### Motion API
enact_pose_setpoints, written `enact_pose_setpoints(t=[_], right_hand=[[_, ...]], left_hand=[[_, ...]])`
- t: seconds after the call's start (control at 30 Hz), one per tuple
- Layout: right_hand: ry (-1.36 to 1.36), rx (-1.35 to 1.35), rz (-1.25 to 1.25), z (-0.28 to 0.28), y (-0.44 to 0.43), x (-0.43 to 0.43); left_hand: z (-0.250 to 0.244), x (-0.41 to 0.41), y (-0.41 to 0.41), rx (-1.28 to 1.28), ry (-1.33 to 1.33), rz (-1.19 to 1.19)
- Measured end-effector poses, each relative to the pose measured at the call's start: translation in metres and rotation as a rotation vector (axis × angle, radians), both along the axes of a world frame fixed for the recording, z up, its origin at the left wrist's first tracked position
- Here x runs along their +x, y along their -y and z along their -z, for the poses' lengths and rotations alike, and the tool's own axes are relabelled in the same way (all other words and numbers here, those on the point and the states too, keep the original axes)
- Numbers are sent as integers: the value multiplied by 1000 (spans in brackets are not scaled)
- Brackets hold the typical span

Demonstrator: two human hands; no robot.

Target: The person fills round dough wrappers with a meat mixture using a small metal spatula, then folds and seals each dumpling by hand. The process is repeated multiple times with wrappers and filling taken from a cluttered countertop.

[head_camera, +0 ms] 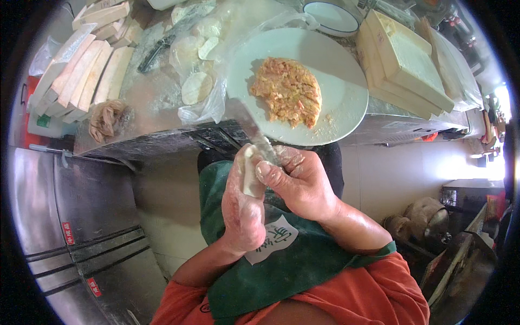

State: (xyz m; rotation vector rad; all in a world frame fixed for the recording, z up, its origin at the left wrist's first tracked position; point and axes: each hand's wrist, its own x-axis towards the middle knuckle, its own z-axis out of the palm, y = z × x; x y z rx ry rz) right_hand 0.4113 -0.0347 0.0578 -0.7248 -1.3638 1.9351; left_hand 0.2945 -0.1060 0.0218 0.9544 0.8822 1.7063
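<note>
My left hand (243,207), dusted with flour, cups a folded piece of pale dough (252,180) in front of my apron. In my right hand (302,178) is a flat metal blade (251,124), perhaps a filling spatula, pointing up and left over the plate's near edge. The right thumb lies close against the dough; the fingers hide the blade's lower end. Beyond the hands, a mound of minced meat filling (288,91) sits on a large white plate (345,109). Left of it, round dough wrappers (197,88) lie in a clear plastic bag (203,111).
Wooden boxes or trays (83,77) stack at the left of the floured metal counter (150,91), near a crumpled brown bag (106,120) and a black-handled tool (156,53). Cream trays (406,61) stand right, an enamel dish (331,18) behind the plate. A steel cabinet (97,195) flanks my left.
</note>
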Motion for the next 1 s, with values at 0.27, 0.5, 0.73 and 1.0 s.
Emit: enact_pose_setpoints(t=[0.27,0.5,0.73,1.0], right_hand=[[501,662,327,5,-26,62],[1018,835,202,-12,-47,65],[974,670,117,-16,-41,64],[893,803,142,2,-20,64]], left_hand=[[39,-9,-1,-382,578,71],[29,14,-40,-447,645,4],[14,13,-48,-361,741,12],[5,12,-50,-478,866,-30]])
